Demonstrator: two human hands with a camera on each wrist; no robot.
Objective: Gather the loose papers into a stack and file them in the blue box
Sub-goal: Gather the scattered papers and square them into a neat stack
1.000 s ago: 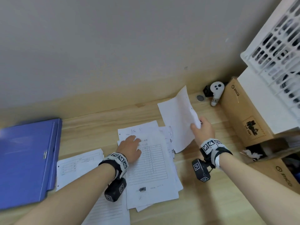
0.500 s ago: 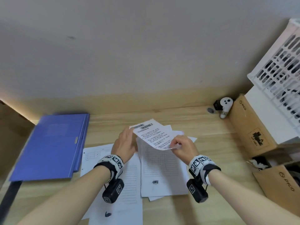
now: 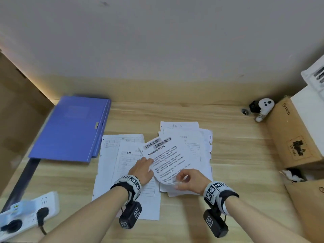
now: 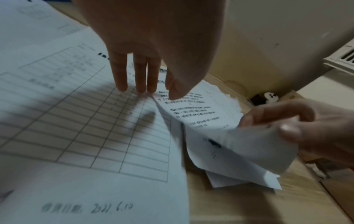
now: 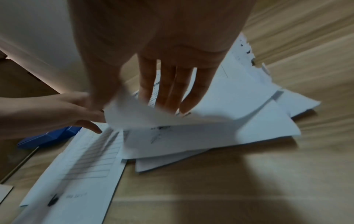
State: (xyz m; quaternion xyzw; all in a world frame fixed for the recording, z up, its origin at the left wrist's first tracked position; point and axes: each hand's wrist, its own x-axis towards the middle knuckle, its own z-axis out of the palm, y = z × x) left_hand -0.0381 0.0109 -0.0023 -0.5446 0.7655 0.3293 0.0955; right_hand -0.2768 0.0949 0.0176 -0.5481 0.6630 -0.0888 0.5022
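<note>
Right hand (image 3: pixel 188 179) pinches top sheet (image 3: pixel 166 160) corner; left hand (image 3: pixel 142 170) flat, fingers straight; sheet light, floppy, slippery: grip edges

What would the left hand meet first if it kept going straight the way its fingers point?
The left hand points away from the person, fingertips at the left edge of the printed sheet that the right hand pinches. Going on, it would probably slide along that sheet and the table forms beneath; depth is unclear.

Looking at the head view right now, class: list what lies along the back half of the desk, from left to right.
Blue box → loose papers → white controller → cardboard box.
</note>
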